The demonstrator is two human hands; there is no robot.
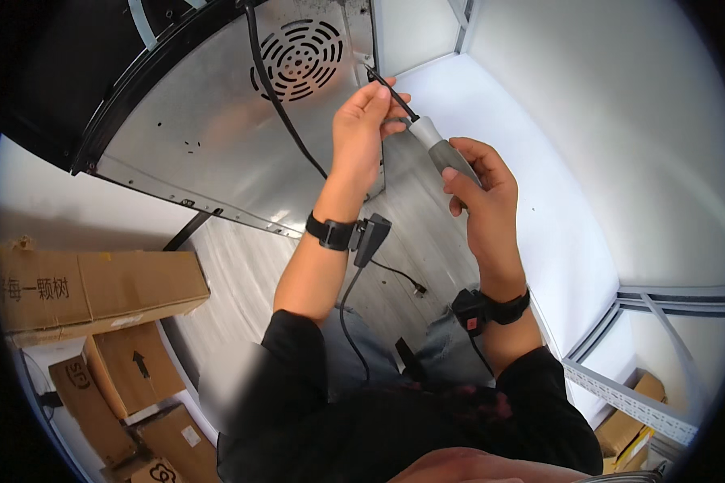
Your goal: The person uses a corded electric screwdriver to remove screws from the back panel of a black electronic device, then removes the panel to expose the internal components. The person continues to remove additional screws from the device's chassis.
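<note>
A screwdriver with a thick grey handle and a thin dark shaft slants up and left, its tip at the right edge of a silver metal panel. My right hand is closed round the handle, thumb on top. Higher up, my left hand pinches the shaft between thumb and fingers near the panel. Whether a screw sits under the tip is too small to tell. Round vent slots are cut in the panel beside my left hand. A black cable hangs across the panel, passing behind my left wrist.
Cardboard boxes are stacked at the lower left, with more boxes at the lower right. A white surface lies right of my hands. A metal shelf frame stands at the right. On the wood-look floor a cable plug shows.
</note>
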